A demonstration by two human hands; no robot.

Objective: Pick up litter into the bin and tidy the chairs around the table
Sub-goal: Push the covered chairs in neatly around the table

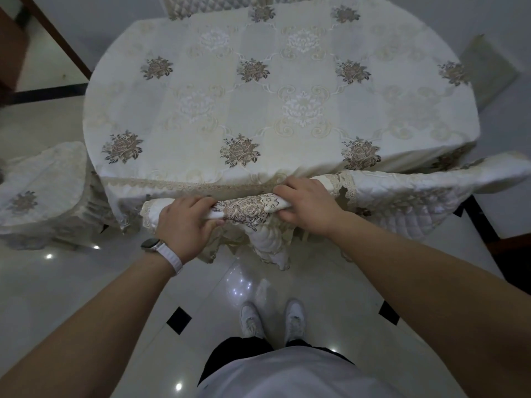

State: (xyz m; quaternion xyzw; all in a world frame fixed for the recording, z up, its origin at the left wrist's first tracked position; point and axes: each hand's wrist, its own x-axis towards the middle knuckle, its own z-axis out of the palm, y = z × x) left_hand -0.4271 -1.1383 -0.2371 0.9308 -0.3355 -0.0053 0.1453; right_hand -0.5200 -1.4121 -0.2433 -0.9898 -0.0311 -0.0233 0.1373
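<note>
A chair in a cream quilted cover with a brown floral patch (247,212) stands right in front of me, its back against the near edge of the table (281,110). My left hand (186,222) grips the left part of the chair's top rail. My right hand (309,206) grips the rail to the right of the floral patch. The oval table wears a cream cloth with brown embroidered flowers. No litter or bin shows in view.
A second covered chair (40,193) stands at the table's left end, a third (431,193) close on my right, and another (178,7) at the far side. Glossy white floor tiles with black insets lie under my white shoes (273,320).
</note>
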